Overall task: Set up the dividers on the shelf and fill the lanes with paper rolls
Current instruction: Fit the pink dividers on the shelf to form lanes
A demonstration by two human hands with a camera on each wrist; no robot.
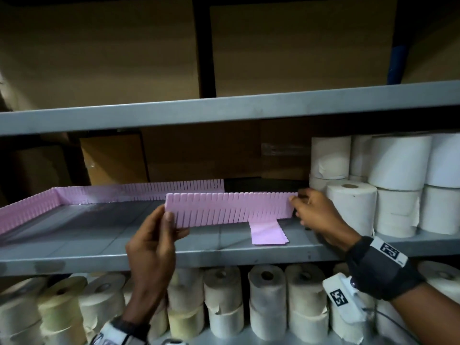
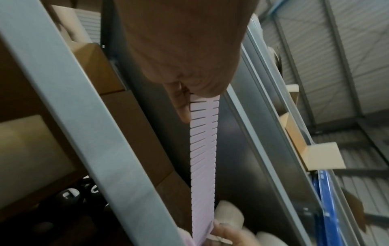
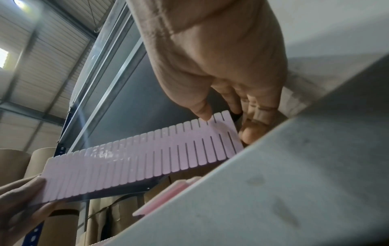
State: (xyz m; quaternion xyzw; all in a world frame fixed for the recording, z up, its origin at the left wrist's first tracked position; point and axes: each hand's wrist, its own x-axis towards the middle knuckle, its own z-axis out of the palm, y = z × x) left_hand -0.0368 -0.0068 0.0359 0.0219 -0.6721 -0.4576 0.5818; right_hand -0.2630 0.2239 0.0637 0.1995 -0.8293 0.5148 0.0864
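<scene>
Both hands hold one pink slotted divider strip [image 1: 231, 207] upright and level, just above the grey middle shelf [image 1: 199, 252]. My left hand [image 1: 164, 225] pinches its left end; my right hand [image 1: 298, 202] pinches its right end. The same strip [image 2: 202, 149] runs away from the left thumb in the left wrist view, and the strip [image 3: 139, 159] shows side-on in the right wrist view. Two more pink dividers [image 1: 139, 191] stand along the shelf's back and left side, meeting at a corner. A small stack of flat pink dividers [image 1: 268, 232] lies on the shelf below the held strip.
White paper rolls [image 1: 398, 185] are stacked at the right end of the middle shelf, close to my right hand. Several more rolls [image 1: 224, 302] fill the shelf below. Cardboard boxes [image 1: 114, 158] stand behind the dividers and on the upper shelf [image 1: 224, 108].
</scene>
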